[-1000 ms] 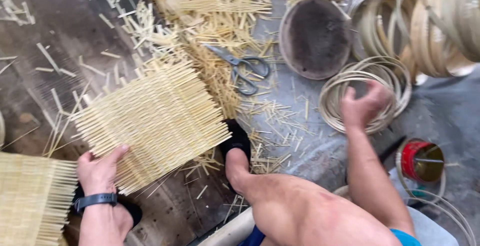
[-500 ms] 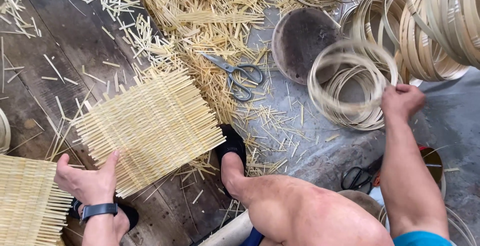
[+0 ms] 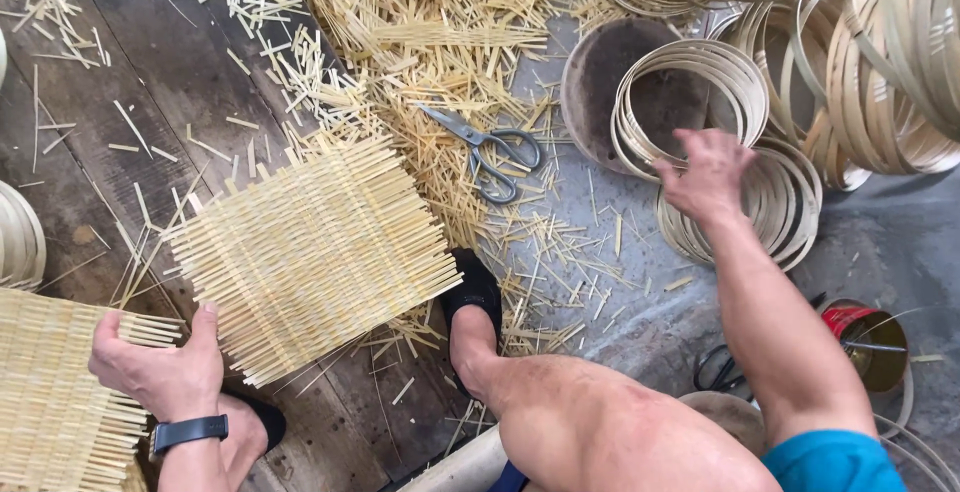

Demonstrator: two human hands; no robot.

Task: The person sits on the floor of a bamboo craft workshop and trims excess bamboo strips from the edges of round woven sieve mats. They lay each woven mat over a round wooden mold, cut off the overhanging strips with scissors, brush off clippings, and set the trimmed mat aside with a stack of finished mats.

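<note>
A square woven mat of pale bamboo strips (image 3: 315,252) lies on the dark wooden floor. My left hand (image 3: 160,372), with a black wristband, is closed at the mat's lower left corner, thumb against its edge. My foot in a black shoe (image 3: 473,295) presses on the mat's right corner. My right hand (image 3: 708,174) reaches out to the right and holds the lower rim of a bundle of thin bamboo rings (image 3: 690,97), lifted over a dark round bowl (image 3: 598,82).
Scissors (image 3: 490,152) lie on a heap of cut bamboo sticks (image 3: 420,42). More ring coils (image 3: 880,72) are stacked at top right, and another (image 3: 775,212) lies under my wrist. A second woven mat (image 3: 50,392) is at bottom left, a red can (image 3: 865,337) at the right.
My right hand took rings from the flat coil and lifted them up and right, over the bowl. My left hand stayed at the mat's corner, with its fingers now curled in.
</note>
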